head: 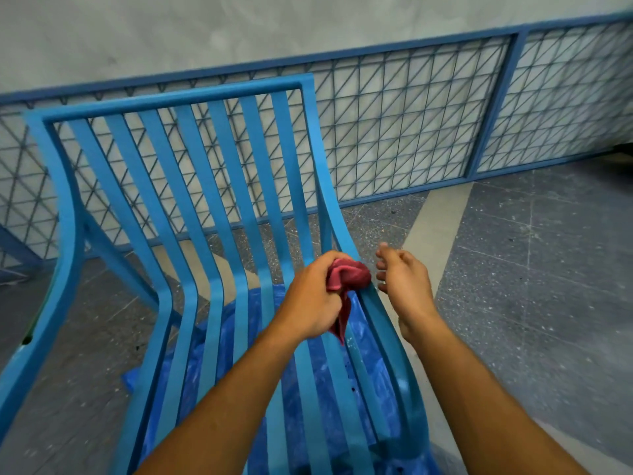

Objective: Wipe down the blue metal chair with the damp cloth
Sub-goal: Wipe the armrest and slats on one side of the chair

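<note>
The blue metal chair (191, 207) with long slats fills the left and middle of the head view, its back rising away from me. My left hand (311, 303) is closed around a bunched red cloth (347, 277), pressing it against the chair's right side rail where the seat bends into the back. A tail of the cloth hangs down over the slats. Just right of that rail hovers my right hand (404, 282), fingers loosely spread, holding nothing.
A blue plastic sheet (342, 416) lies on the floor under the seat. A blue wire-mesh railing (411, 125) runs behind the chair against a pale wall. Speckled grey floor (534, 269) stretches to the right.
</note>
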Available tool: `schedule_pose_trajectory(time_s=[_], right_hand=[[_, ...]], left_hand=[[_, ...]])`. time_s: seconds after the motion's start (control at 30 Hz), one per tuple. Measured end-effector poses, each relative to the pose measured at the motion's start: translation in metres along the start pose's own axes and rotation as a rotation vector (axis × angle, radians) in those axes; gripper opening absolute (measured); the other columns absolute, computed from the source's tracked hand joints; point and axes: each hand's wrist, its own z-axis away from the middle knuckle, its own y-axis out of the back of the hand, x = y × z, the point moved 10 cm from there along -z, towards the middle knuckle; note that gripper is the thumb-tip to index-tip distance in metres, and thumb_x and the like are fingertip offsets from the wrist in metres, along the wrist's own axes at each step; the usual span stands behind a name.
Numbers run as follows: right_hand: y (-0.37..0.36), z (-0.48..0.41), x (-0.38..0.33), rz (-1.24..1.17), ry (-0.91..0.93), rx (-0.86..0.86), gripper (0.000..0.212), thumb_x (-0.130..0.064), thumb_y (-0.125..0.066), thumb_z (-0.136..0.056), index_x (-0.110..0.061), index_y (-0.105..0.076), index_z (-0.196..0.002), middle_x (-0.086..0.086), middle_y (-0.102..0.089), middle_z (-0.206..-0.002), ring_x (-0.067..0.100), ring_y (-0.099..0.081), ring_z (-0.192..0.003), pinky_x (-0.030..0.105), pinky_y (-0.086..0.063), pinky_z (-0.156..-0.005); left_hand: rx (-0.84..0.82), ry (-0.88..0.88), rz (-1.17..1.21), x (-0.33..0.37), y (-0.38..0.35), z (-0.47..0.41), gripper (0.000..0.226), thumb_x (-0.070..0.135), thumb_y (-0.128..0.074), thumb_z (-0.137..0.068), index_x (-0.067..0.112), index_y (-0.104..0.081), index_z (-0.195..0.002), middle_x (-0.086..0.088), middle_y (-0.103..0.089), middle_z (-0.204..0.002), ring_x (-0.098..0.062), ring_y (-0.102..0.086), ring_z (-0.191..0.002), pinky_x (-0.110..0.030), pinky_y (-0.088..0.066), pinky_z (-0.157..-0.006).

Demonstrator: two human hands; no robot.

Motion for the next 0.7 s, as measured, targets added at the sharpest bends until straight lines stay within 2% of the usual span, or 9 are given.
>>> schedule_pose_trajectory(time_s=[0.1, 0.17, 0.2, 0.27, 0.33, 0.4, 0.5, 0.6, 0.7], right_hand=[[0.012, 0.015, 0.005, 0.034, 0.019, -0.062, 0.013, -0.021, -0.059, -0.097, -0.019, -0.071, -0.097, -0.006, -0.068, -0.088, 0.013, -0.061, -0.085, 0.034, -0.052, -0.091], [0.016, 0.027, 0.012, 0.033, 0.014, -0.099, 0.016, -0.009, -0.059, -0.096, -0.014, -0.072, -0.103, 0.000, -0.070, -0.088, 0.011, -0.062, -0.076, 0.024, -0.054, -0.077], [0.018, 0.032, 0.017, 0.031, 0.007, -0.115, 0.018, -0.006, -0.059, -0.095, -0.012, -0.072, -0.105, 0.006, -0.072, -0.091, 0.013, -0.063, -0.075, 0.026, -0.055, -0.075], [0.021, 0.039, 0.027, 0.015, -0.002, -0.132, 0.019, -0.007, -0.063, -0.094, -0.013, -0.073, -0.109, 0.014, -0.075, -0.100, 0.018, -0.066, -0.082, 0.039, -0.057, -0.084], [0.027, 0.042, 0.035, -0.018, -0.018, -0.156, 0.019, -0.009, -0.066, -0.093, -0.012, -0.073, -0.111, 0.016, -0.075, -0.104, 0.020, -0.065, -0.085, 0.044, -0.055, -0.089], [0.033, 0.040, 0.042, -0.023, -0.040, -0.173, 0.018, -0.010, -0.069, -0.091, -0.012, -0.073, -0.109, 0.017, -0.073, -0.095, 0.020, -0.062, -0.082, 0.042, -0.052, -0.084], [0.039, 0.032, 0.039, -0.053, -0.016, -0.181, 0.014, -0.016, -0.070, -0.090, -0.017, -0.075, -0.103, 0.001, -0.070, -0.084, 0.014, -0.059, -0.072, 0.032, -0.049, -0.074], [0.034, 0.019, 0.031, -0.084, 0.021, -0.195, 0.016, -0.022, -0.072, -0.089, -0.017, -0.076, -0.103, -0.010, -0.071, -0.078, 0.010, -0.059, -0.068, 0.026, -0.050, -0.070], [0.017, 0.011, 0.025, -0.087, 0.054, -0.256, 0.023, -0.016, -0.074, -0.087, -0.013, -0.074, -0.110, -0.002, -0.070, -0.083, 0.010, -0.061, -0.068, 0.027, -0.052, -0.069]], left_hand=[[0.047, 0.251, 0.439, -0.034, -0.002, 0.020, 0.048, -0.006, -0.057, -0.092, 0.038, -0.059, -0.112, 0.000, -0.072, -0.102, -0.012, -0.072, -0.078, -0.038, -0.060, -0.068], [0.113, 0.353, 0.658, -0.054, -0.009, 0.033, 0.051, -0.008, -0.062, -0.090, 0.034, -0.054, -0.118, -0.004, -0.072, -0.100, -0.013, -0.073, -0.077, -0.036, -0.059, -0.069], [0.130, 0.387, 0.726, -0.063, -0.015, 0.038, 0.054, -0.008, -0.063, -0.089, 0.034, -0.052, -0.119, -0.006, -0.073, -0.100, -0.018, -0.074, -0.080, -0.037, -0.059, -0.071], [0.145, 0.426, 0.775, -0.079, -0.026, 0.043, 0.053, -0.009, -0.064, -0.087, 0.034, -0.055, -0.117, -0.008, -0.073, -0.101, -0.024, -0.072, -0.082, -0.038, -0.058, -0.069], [0.152, 0.467, 0.792, -0.092, -0.036, 0.045, 0.048, -0.010, -0.063, -0.086, 0.030, -0.059, -0.113, -0.007, -0.071, -0.102, -0.024, -0.069, -0.083, -0.034, -0.055, -0.066], [0.164, 0.505, 0.796, -0.102, -0.047, 0.046, 0.044, -0.009, -0.061, -0.085, 0.027, -0.062, -0.110, -0.007, -0.071, -0.102, -0.024, -0.068, -0.082, -0.033, -0.053, -0.066], [0.152, 0.534, 0.824, -0.109, -0.063, 0.039, 0.035, -0.005, -0.055, -0.086, 0.019, -0.063, -0.110, -0.010, -0.072, -0.091, -0.026, -0.067, -0.068, -0.032, -0.054, -0.053], [0.023, 0.552, 0.809, -0.108, -0.093, 0.027, 0.031, 0.016, -0.053, -0.086, 0.008, -0.066, -0.112, -0.015, -0.071, -0.082, -0.029, -0.064, -0.058, -0.032, -0.052, -0.047], [-0.091, 0.470, 0.610, -0.106, -0.120, 0.012, 0.022, 0.027, -0.053, -0.089, 0.014, -0.071, -0.083, -0.012, -0.068, -0.067, -0.026, -0.061, -0.049, -0.032, -0.050, -0.050]])
